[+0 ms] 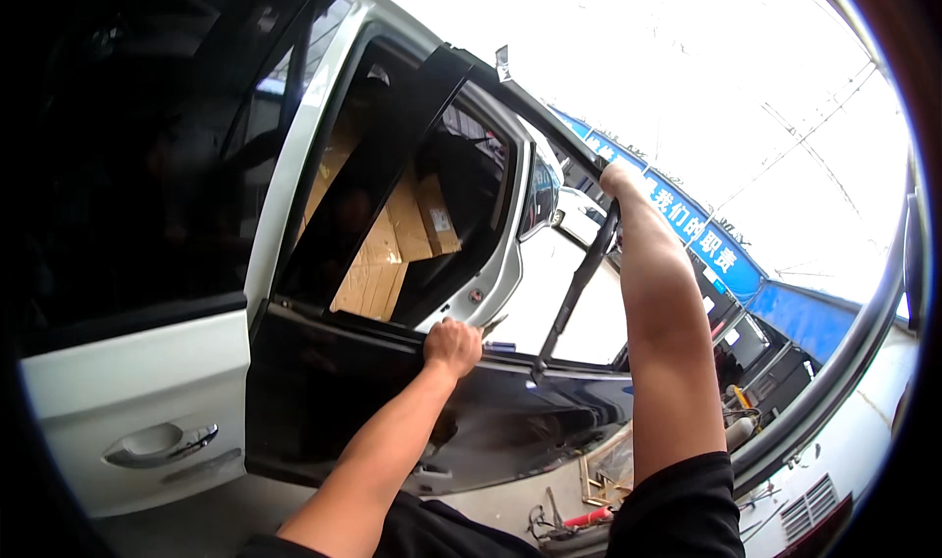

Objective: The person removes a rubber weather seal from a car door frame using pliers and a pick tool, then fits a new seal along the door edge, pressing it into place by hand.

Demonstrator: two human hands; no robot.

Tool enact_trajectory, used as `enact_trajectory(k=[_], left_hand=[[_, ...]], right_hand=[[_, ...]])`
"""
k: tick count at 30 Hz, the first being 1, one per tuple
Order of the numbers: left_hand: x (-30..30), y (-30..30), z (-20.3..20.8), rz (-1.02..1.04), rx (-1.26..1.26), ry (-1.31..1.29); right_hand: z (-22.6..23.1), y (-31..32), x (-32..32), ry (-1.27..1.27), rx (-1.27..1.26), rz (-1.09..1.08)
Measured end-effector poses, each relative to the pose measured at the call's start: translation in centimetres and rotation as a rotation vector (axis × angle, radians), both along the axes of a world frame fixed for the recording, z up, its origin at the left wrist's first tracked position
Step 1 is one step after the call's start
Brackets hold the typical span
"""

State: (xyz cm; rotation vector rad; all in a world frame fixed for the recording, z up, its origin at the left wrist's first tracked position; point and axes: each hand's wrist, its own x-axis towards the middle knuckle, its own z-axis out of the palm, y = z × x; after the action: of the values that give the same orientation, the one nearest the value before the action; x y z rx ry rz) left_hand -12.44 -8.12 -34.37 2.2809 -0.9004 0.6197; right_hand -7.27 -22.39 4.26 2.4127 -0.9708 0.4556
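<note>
A black car door (363, 386) with a glassless window opening stands in front of me, mounted on a white car. My left hand (454, 348) is closed in a fist on top of the door's window sill. A short dark blue piece (500, 347) shows just right of it; whether the hand holds it I cannot tell. With the arm stretched up and forward, my right hand (616, 179) is wrapped round the upper window frame (545, 118) near its far right end. From there a narrow black strip (577, 288) slants down to the sill.
Cardboard boxes (388, 239) sit inside the car, behind the opening. On the left is the white front door (137, 401) with its handle. A wooden frame (601, 470) and a red tool (589, 517) lie on the floor at lower right. A blue banner (687, 219) hangs behind.
</note>
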Motion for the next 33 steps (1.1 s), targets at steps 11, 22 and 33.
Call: enact_trajectory(k=[11,22,33], left_hand=[[0.6,0.1,-0.7,-0.024,-0.027,-0.051],[0.4,1.4,-0.1,-0.020,0.028,-0.093],[0.6,0.5,0.1,0.051,-0.019,-0.118]], right_hand=[[-0.4,0.4,0.3,-0.022,0.032,0.046],[1.7,-3.7,-5.8,-0.431,0.681,0.498],[-9.3,-9.2,-4.1,-0.687,-0.060,1.020]])
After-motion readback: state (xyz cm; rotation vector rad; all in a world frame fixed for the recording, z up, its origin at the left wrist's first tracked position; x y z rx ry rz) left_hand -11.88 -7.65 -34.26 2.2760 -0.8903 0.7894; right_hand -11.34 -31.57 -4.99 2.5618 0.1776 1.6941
